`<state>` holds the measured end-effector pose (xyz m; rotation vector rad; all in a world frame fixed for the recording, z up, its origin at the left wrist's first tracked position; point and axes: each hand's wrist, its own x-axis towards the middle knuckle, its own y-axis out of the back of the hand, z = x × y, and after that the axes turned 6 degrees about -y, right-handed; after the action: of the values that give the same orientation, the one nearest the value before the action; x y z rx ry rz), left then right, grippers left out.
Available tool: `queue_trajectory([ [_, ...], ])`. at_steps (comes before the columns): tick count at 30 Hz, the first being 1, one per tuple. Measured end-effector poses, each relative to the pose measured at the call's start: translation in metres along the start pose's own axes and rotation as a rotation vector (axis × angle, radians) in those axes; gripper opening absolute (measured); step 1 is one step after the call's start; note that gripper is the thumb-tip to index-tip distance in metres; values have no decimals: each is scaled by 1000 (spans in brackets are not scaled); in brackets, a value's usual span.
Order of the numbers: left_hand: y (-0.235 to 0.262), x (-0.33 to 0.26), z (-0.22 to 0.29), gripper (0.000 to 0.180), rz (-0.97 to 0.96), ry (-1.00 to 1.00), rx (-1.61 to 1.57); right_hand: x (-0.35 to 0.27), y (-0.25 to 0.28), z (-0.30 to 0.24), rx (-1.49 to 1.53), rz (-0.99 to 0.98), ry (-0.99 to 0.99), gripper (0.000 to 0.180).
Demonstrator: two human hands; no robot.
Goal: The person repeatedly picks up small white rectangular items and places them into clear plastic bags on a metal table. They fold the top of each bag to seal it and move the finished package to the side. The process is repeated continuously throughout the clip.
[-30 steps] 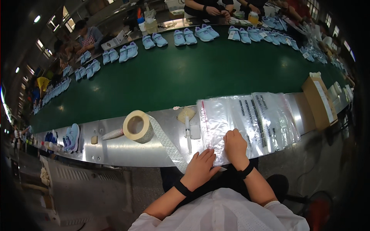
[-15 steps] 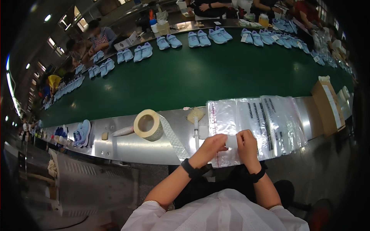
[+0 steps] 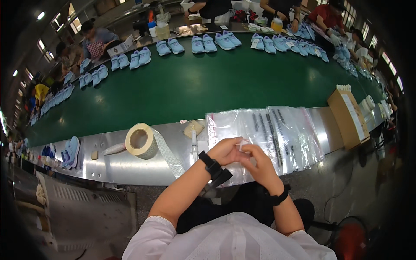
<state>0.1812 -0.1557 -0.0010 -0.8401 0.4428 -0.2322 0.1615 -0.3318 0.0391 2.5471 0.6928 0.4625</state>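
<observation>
Both hands meet above the near left part of a stack of clear plastic bags [image 3: 299,134]. A small whitish piece [image 3: 244,144], thin and crumpled-looking, shows between their fingertips; its kind cannot be made out. My left hand [image 3: 226,151] is closed with its fingertips at this piece. From the right, my right hand [image 3: 258,164] pinches at it too, its fingers partly over the left ones. Left of the bags lie a syringe [image 3: 194,145] and a tan pad [image 3: 193,128]. A roll of labels [image 3: 147,149] stands further left, its strip trailing to the table's near edge.
The metal table edge [image 3: 108,167] borders a green conveyor belt [image 3: 195,82]. Pairs of light-blue shoes [image 3: 203,44] line its far side, where co-workers sit or stand. A cardboard box [image 3: 348,117] stands at the right. A blue shoe [image 3: 71,151] sits at the left.
My hands have come together, the right one's fingers now overlapping the left one's. The whitish piece, flatter and wider before, looks smaller and bunched. The whole view has shifted, moving the scene leftward.
</observation>
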Motion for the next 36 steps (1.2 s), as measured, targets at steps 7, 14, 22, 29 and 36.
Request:
queue_trajectory([
  [7,-31,-105,-3,36,204,-383,150,-13,-23,23,-322,120,-10,28],
  [14,2,-97,-37,46,393,-362,54,-1,81,76,741,769,-353,17],
  [22,57,-211,-76,28,917,3,708,-85,133,153,-658,1152,-495,34],
  [29,36,-193,-80,26,530,-282,170,-36,-25,-15,191,-101,-156,18],
  [36,36,-214,-33,31,405,-54,522,-22,-95,-31,440,-524,-436,17],
])
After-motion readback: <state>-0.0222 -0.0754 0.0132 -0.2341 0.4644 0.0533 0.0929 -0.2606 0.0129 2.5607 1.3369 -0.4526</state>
